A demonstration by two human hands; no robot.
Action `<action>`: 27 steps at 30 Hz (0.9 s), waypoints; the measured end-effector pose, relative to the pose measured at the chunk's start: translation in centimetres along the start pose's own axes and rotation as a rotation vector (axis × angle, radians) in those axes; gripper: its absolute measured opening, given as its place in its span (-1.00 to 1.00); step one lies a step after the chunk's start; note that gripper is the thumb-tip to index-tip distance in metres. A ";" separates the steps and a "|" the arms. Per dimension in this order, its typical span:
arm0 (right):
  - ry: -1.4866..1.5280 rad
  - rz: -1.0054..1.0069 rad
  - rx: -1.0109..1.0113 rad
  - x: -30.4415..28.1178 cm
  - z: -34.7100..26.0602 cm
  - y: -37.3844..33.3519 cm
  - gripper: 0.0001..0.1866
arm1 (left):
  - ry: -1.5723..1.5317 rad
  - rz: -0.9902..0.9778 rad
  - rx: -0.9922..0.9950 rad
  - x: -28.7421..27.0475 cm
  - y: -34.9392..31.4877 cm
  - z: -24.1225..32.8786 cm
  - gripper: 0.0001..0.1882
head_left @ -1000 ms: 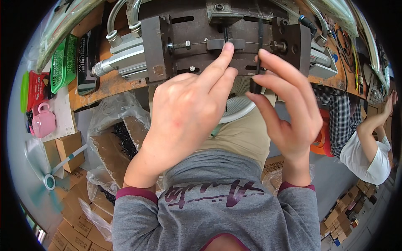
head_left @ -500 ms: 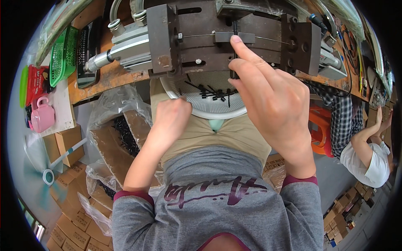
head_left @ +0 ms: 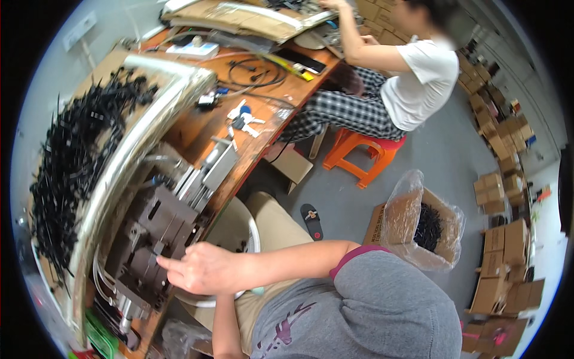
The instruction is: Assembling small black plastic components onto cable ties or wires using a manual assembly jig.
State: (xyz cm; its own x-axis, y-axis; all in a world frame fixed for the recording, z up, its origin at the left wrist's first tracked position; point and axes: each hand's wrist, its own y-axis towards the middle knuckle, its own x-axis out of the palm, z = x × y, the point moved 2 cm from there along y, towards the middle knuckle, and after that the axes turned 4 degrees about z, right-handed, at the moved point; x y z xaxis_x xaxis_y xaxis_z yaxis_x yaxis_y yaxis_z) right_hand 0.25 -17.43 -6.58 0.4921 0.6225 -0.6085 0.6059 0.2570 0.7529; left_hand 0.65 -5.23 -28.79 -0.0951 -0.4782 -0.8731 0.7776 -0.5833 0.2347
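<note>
My right hand point(head_left: 206, 269) reaches over the dark metal fixture point(head_left: 170, 206), its index finger stretched onto the small block at the fixture's middle. The other fingers are curled around a thin black part, which is mostly hidden now. Below the fixture, a white basket point(head_left: 256, 236) rests at my lap with a few black pieces inside, partly covered by my right arm. Only the forearm point(head_left: 225, 326) of my left arm shows. My left hand is hidden behind the right forearm, so its fingers cannot be seen.
A large heap of black strips point(head_left: 89, 155) lies beyond the fixture. Keys point(head_left: 244, 119), cables and a phone point(head_left: 301, 60) are on the wooden bench point(head_left: 206, 128). A co-worker point(head_left: 418, 84) sits on an orange stool point(head_left: 359, 157). An open carton point(head_left: 382, 221) of black parts stands on the floor.
The view has swung to the right, bringing the co-worker and the black heap into sight. My right index finger stays at the fixture. My left hand, earlier closed at the basket's rim, is now hidden.
</note>
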 end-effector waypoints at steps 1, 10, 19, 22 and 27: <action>0.086 0.037 -0.021 0.1 -0.6 0.2 -0.86 | 0.002 0.020 -0.031 -0.6 -0.5 -0.4 -0.93; 0.631 -0.046 0.121 0.1 -1.8 -5.9 -0.72 | -0.106 0.050 -0.068 -1.1 -1.5 -1.9 -0.90; 0.353 -0.492 0.497 5.4 2.7 -13.2 -0.76 | -0.252 0.283 -0.133 0.6 -0.8 -7.2 -0.81; 0.187 -0.441 0.576 7.5 4.3 -16.1 -0.82 | -0.739 0.181 -0.704 -0.4 -0.9 -5.8 -0.81; -0.055 -0.419 0.578 10.5 6.0 -16.4 -0.81 | -0.474 0.222 -0.515 -1.0 -2.2 -9.5 -0.74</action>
State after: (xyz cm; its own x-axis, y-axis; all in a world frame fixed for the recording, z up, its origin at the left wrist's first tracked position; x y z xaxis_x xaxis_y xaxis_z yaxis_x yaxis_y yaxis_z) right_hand -0.76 -19.51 -26.82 0.1667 0.5153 -0.8406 0.9776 0.0245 0.2088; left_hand 4.97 2.79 -32.49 -0.0694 -0.8500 -0.5222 0.9923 -0.1129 0.0518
